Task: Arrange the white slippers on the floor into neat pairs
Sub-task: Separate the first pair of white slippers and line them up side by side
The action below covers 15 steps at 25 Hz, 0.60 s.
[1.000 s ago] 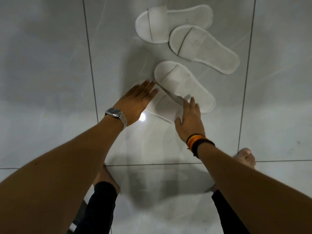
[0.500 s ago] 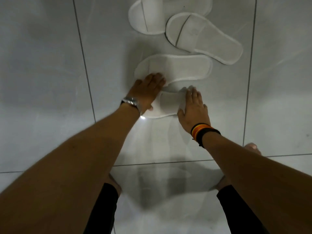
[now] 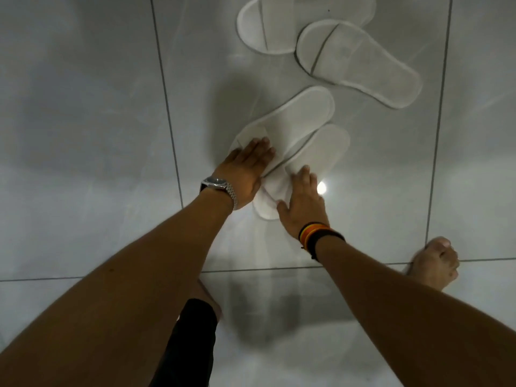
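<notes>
Four flat white cloth slippers are seen on the glossy grey tiled floor (image 3: 83, 135). The near pair lies side by side, long edges touching, heels angled up & to the right: the left near slipper (image 3: 304, 115) and the right near slipper (image 3: 324, 146). The left hand (image 3: 245, 171) is laid flat, fingers extended & close together, on the toe band of the left one. The right hand (image 3: 303, 202) is laid flat, fingers together, thumb spread out, on the toe end of the right one; nothing is pinched by either.

Well beyond them, toward the top edge of view, two more are found: a far slipper (image 3: 268, 26), cut off by the frame, and an angled slipper (image 3: 360, 62) overlapping it at the toe, w/ a dark seam line at the strap.

A silver metal wristwatch (image 3: 220, 187) is worn on the left wrist, dial unreadable. Orange, yellow & black bands (image 3: 317, 236) are worn on the right wrist. A bare foot (image 3: 435, 263) is placed on a grout line at right; the other foot is mostly hidden behind the left forearm & a black trouser leg (image 3: 192, 344). A small bright light reflection (image 3: 321, 187) is seen beside the right hand. The toe bands of the near pair are mostly covered by the hands. No labels or writing can be read.
</notes>
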Motion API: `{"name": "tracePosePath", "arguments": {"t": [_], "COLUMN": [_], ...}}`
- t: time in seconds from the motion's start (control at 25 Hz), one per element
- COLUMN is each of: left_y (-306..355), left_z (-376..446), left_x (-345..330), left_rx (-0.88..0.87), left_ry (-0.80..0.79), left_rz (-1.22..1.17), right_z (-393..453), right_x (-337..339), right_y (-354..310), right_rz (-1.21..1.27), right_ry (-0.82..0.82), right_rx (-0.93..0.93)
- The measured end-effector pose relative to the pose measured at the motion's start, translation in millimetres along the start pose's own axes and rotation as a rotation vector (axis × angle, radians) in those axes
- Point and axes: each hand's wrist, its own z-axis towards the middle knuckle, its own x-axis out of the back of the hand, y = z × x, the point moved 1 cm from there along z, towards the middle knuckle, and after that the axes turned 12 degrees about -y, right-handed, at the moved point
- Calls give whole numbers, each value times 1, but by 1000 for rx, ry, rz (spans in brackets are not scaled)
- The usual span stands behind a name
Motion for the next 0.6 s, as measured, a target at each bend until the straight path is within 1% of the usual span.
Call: {"name": "tracePosePath", "arguments": {"t": [0.08, 0.2, 0.32, 0.4, 0.48, 0.6], "left_y": [-7, -16, -37, -51, -62, -68], "left_z": [-14, -39, -60, -67, -70, -68], "left_x": [-10, -26, -32, -31, -28, -23], "left_rx": [62, 220, 343, 369, 375, 384], "left_ry": [47, 70, 80, 74, 75, 106], "left_rz": [-105, -268, -380, -414, -437, -461], "right_z": [12, 33, 56, 70, 78, 69], "right_x": [14, 30, 35, 39, 42, 30], "right_y": [-3, -23, -64, -95, -117, -122], "right_rz": [-113, -274, -329, -365, -379, -333], "right_ry": [-1, -61, -121, -146, -128, -4], "right_rx": [42, 102, 189, 233, 258, 268]}}
